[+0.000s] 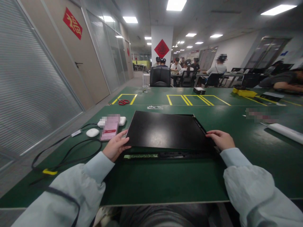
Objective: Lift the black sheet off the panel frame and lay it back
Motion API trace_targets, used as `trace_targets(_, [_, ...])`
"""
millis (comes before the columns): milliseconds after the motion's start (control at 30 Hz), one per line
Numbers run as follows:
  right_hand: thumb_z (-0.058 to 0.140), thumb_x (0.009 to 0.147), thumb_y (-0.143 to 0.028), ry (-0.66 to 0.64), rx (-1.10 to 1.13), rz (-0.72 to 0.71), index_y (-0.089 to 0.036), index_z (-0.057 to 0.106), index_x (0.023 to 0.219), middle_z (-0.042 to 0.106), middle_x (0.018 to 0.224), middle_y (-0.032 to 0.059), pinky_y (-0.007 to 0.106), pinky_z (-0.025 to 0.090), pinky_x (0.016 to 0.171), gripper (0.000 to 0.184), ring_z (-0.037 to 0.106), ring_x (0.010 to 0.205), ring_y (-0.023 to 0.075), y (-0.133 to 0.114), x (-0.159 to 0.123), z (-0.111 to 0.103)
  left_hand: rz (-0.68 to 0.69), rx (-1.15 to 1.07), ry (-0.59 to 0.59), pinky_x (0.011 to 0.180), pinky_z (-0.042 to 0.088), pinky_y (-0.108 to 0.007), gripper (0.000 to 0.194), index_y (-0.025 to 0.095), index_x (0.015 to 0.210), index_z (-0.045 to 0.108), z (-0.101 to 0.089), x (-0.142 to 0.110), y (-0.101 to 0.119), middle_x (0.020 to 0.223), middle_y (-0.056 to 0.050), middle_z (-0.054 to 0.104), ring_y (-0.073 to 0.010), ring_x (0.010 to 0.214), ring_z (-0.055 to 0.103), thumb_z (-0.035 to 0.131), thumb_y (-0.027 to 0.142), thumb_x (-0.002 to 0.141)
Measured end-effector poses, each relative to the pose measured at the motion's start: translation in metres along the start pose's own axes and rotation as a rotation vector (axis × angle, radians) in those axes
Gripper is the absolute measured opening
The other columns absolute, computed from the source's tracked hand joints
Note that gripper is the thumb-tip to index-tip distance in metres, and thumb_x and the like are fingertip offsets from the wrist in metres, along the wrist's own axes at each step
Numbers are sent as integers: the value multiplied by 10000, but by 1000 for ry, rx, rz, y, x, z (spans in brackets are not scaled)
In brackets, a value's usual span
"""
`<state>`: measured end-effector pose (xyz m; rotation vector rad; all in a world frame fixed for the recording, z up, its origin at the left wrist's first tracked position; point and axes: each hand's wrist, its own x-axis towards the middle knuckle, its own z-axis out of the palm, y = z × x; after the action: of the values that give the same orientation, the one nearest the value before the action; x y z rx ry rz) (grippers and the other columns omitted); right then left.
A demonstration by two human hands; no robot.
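Observation:
A flat black panel [163, 130], like a display screen, is held slightly tilted over the table. My left hand [115, 145] is closed on its left edge, thumb on top and fingers beneath. My right hand [221, 139] pinches at the right edge, where the panel meets a dark frame [200, 124]; which of the two the fingertips grip is hard to make out. Below the panel's near edge lies a long black strip of the frame with a green circuit board [141, 156] in its left part. The panel hides most of the frame.
A phone [110, 127], a white earbud case [92, 132] and a black strap [68, 154] lie left on the green table [170, 186]. Red scissors [123, 102] sit farther back. A white tube-like object [287, 133] is at right. People sit beyond.

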<state>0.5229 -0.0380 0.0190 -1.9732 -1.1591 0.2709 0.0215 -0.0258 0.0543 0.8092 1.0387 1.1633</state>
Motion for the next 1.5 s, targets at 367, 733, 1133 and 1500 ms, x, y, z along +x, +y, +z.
trace_targets(367, [695, 587, -456, 12, 8, -9, -280, 817, 709, 765, 713, 41, 369, 501, 640, 247, 669, 674, 244, 2, 1, 1, 54, 74, -113, 616, 664, -228, 718, 124, 1371, 651, -8, 5, -7, 883, -70, 824, -188, 693, 785, 868, 56, 690])
trace_targets(733, [702, 587, -435, -15, -44, 67, -300, 804, 701, 769, 783, 52, 449, 516, 788, 204, 684, 807, 299, -7, -2, -3, 234, 134, -53, 1204, 469, -474, 736, 118, 1196, 772, -6, 7, -14, 1382, -200, 735, -406, 1447, 564, 1026, 278, 524])
trace_targets(1133, [682, 580, -481, -25, -42, 54, -294, 802, 722, 785, 832, 60, 430, 494, 761, 264, 687, 835, 305, -3, 0, -2, 363, 507, 13, 1256, 363, -563, 563, 179, 1032, 824, -33, 31, -28, 1511, -173, 565, -435, 1474, 501, 963, 364, 518])
trace_targets(1500, [660, 608, -512, -30, -50, 17, -292, 806, 751, 796, 854, 61, 438, 518, 747, 300, 700, 828, 310, 6, 3, 1, 335, 610, -15, 1257, 341, -605, 668, 180, 1063, 830, -45, 44, -36, 1554, -189, 524, -464, 1470, 491, 937, 490, 481])
